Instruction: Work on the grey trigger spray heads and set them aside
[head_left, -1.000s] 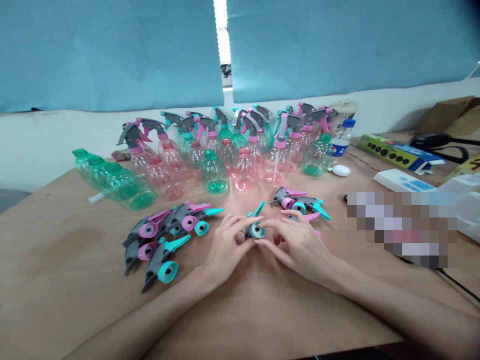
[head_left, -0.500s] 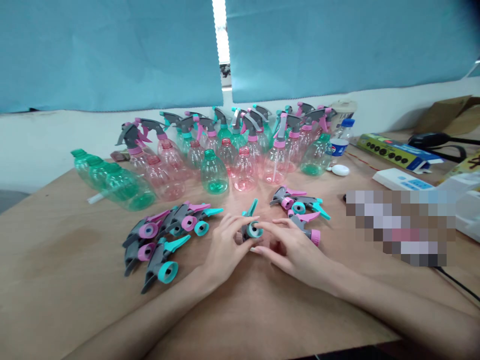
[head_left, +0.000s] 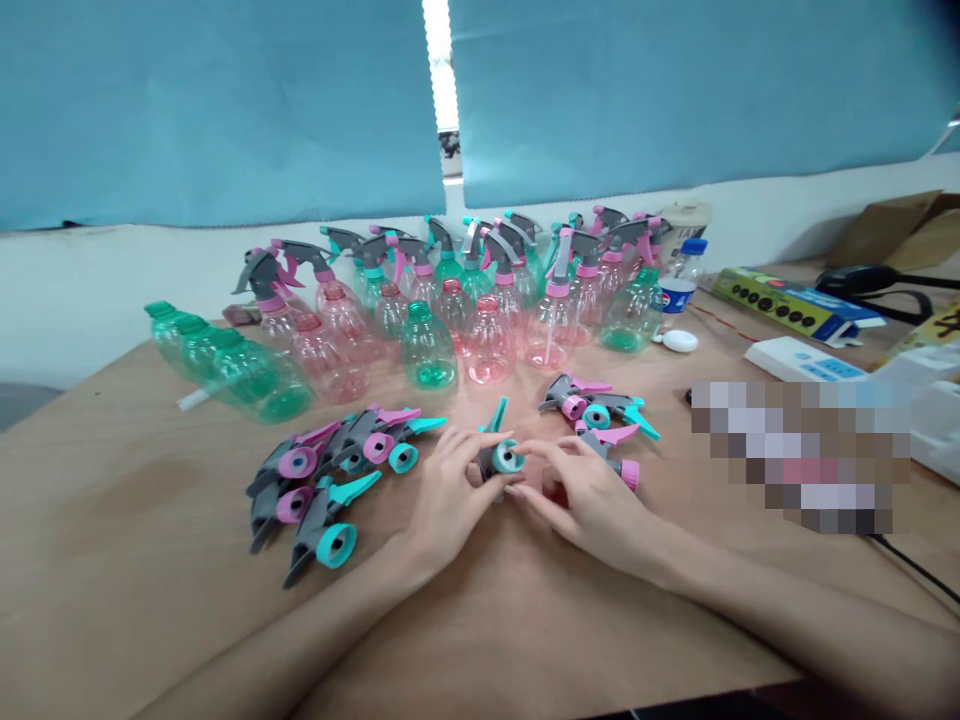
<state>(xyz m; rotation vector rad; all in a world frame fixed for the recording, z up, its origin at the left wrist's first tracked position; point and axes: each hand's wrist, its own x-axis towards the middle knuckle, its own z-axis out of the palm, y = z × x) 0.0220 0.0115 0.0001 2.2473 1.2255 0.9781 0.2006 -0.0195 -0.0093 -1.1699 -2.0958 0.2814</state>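
Observation:
Both my hands meet at the middle of the wooden table (head_left: 150,600) around one grey spray head with a teal collar and trigger (head_left: 501,455). My left hand (head_left: 450,495) pinches it from the left, and my right hand (head_left: 581,490) pinches its collar from the right with thumb and forefinger. A heap of loose spray heads (head_left: 330,480), pink and teal, lies to the left of my left hand. A smaller bunch of spray heads (head_left: 600,415) lies just beyond my right hand.
Behind stand several pink and green plastic bottles (head_left: 465,310), some capped with spray heads, and green bottles (head_left: 232,365) lie on their sides at left. A power strip box (head_left: 795,305), a white device (head_left: 799,360) and a cable (head_left: 915,570) sit at right.
The spray head between my fingers has turned slightly and shifted a little left. My right hand moved left with it, uncovering a pink-collared spray head on the table.

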